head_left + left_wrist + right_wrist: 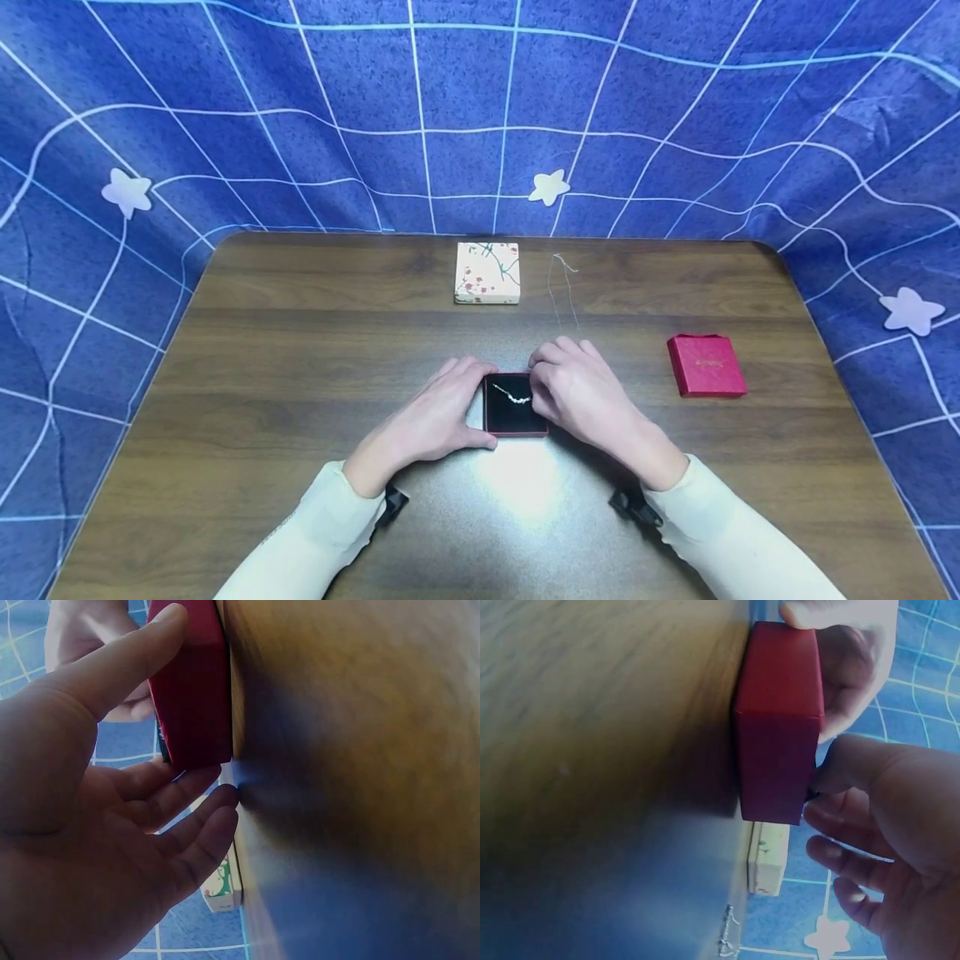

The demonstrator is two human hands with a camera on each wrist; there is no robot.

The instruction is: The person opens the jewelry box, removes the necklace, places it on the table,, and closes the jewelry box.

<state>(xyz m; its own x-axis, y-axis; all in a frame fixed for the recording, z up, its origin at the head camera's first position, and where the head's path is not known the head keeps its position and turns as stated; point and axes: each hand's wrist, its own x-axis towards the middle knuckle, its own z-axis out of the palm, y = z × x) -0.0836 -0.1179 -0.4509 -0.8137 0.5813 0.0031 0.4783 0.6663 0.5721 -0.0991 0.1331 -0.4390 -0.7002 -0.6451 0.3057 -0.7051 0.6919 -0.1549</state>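
Observation:
A small red jewelry box lies open on the table, with a black pad inside. Across the pad runs a silvery chain with small stones, its right end hidden under the right fingers. My left hand grips the box from the left, thumb at the near edge and fingers around the far corner. Over the box's right side, my right hand has curled fingers, thumb and forefinger pinching at the chain's hidden end. The exact contact at those fingertips is covered. The right wrist view shows the box's red outer wall.
A white flower-patterned box stands toward the back of the table. Right of it lies a thin silvery necklace. A red square box or lid sits at the right. Blue cloth hangs behind the table.

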